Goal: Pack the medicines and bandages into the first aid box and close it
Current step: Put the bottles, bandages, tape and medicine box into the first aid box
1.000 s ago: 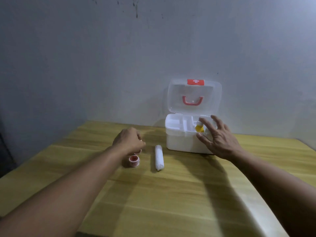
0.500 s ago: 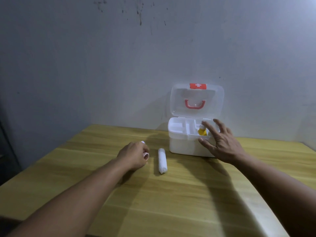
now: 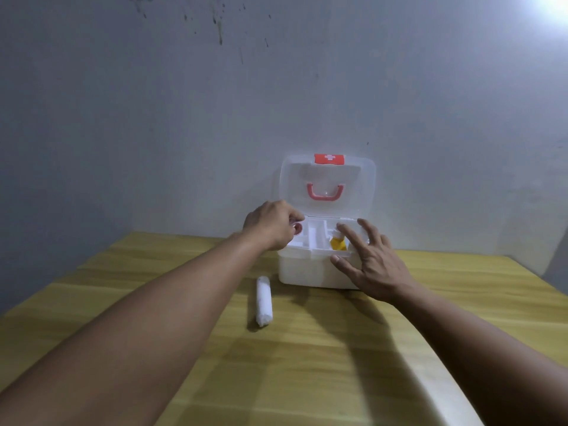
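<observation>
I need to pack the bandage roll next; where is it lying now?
In the head view the white bandage roll lies on the wooden table, just left of the first aid box, between the two forearms.

No words, brand names or numbers could be read anywhere in the view. The only sign was a white cross on a small red rectangular plate (image 3: pixel 329 158), which sat at the top edge of the raised translucent plastic lid (image 3: pixel 359 186) of the white plastic first aid box (image 3: pixel 307 270). Nothing else within the frame carried a mark that was legible at this size and sharpness.
</observation>
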A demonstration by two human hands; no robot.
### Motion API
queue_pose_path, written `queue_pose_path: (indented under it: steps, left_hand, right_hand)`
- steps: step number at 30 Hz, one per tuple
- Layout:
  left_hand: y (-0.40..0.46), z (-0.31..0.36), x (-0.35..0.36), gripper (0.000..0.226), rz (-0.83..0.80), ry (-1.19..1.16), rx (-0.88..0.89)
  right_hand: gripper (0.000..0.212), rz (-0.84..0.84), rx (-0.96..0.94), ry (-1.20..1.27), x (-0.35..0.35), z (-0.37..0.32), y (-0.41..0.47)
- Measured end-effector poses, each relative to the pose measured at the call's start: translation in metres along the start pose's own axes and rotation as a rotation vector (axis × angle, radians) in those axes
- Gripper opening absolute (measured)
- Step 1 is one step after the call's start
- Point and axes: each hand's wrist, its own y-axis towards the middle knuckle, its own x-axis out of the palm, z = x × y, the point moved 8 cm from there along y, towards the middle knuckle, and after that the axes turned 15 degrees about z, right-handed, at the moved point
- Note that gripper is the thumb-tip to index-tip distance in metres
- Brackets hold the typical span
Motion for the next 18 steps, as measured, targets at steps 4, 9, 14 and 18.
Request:
queue_pose_path:
  steps: [4, 9, 14, 18]
  left_hand:
    - [0.011, 0.01, 0.022, 0.041, -0.117, 0.165, 0.105]
    - [0.017, 0.007, 0.03, 0.065, -0.164, 0.147, 0.092]
    - [0.019, 0.004, 0.02, 0.065, -0.082, -0.024, 0.018]
    - [0.014, 0.003, 0.023, 0.05, -0.11, -0.012, 0.057]
  right_hand:
    - [0.065, 0.013, 0.0, 0.01, 0.0, 0.001, 0.0]
    - [0.064, 0.017, -0.002, 0.013, 0.0, 0.002, 0.002]
    - [0.065, 0.014, -0.003, 0.013, 0.0, 0.002, 0.001]
    - [0.066, 0.011, -0.003, 0.017, 0.0, 0.001, 0.001]
